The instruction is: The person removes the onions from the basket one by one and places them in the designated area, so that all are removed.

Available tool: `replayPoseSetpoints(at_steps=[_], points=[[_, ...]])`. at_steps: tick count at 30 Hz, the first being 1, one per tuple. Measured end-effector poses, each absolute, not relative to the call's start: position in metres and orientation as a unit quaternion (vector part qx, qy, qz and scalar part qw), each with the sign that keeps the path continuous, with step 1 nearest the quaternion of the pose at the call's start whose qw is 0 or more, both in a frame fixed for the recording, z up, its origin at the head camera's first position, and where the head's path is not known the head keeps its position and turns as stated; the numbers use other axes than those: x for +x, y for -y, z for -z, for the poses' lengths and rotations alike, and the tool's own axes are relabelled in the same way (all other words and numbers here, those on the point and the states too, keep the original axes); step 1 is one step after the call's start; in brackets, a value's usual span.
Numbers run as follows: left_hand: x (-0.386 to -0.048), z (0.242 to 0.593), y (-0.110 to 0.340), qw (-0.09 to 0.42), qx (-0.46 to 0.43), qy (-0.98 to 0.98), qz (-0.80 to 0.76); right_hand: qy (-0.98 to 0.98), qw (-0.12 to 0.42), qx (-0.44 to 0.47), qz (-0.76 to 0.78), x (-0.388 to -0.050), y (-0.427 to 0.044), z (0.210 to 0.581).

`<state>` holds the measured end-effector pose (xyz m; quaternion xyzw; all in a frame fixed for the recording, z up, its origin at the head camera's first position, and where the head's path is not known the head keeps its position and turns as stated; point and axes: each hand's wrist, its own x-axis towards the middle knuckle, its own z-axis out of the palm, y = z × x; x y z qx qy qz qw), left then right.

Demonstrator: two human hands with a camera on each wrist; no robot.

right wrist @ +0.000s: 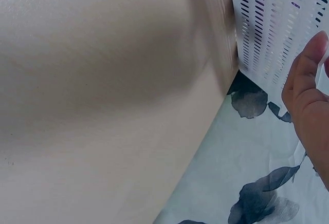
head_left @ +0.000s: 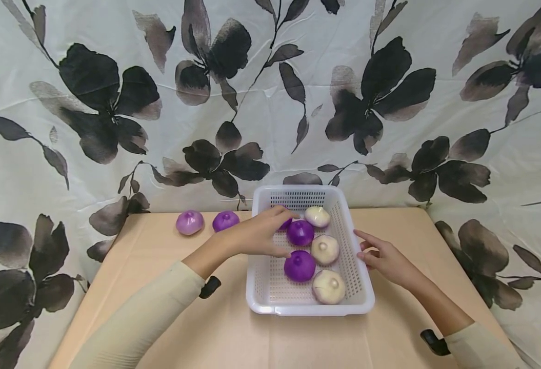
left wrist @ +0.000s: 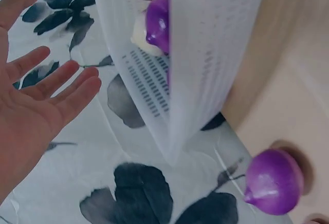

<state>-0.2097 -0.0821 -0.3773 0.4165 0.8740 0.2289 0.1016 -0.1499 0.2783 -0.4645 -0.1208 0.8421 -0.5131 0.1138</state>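
A white perforated plastic basket (head_left: 263, 294) holds three purple onions, among them a front one (head_left: 300, 266) and a middle one (head_left: 300, 233), in a column left of three white onions (head_left: 325, 249). My left hand (head_left: 258, 233) reaches over the basket's left rim, partly covering the rearmost purple onion. In the left wrist view, its fingers (left wrist: 77, 88) are spread and hold nothing. At the right side, my right hand (head_left: 387, 261) pinches the basket's rim between thumb and fingers, as the right wrist view shows.
Two more purple onions, one lighter (head_left: 189, 222) and one deeper in colour (head_left: 226, 220), sit left of the basket near the back edge of the tan table (head_left: 316, 343). A floral cloth (head_left: 288, 128) hangs behind the table.
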Motion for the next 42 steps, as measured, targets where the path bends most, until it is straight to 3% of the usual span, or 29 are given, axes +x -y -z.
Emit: replayPoseSetpoints(at_steps=[7, 17, 42], points=[[-0.22, 0.374, 0.06, 0.147, 0.452, -0.853, -0.217, -0.84, 0.116, -0.122, 0.516, -0.15, -0.276, 0.462], [-0.233, 0.4, 0.041, 0.282, 0.417, -0.826, -0.255, -0.834, 0.122, -0.124, 0.523, -0.152, -0.277, 0.461], [-0.239, 0.443, 0.027, 0.282, 0.37, -0.855, -0.232, -0.826, 0.13, -0.138, 0.53, -0.169, -0.287, 0.459]])
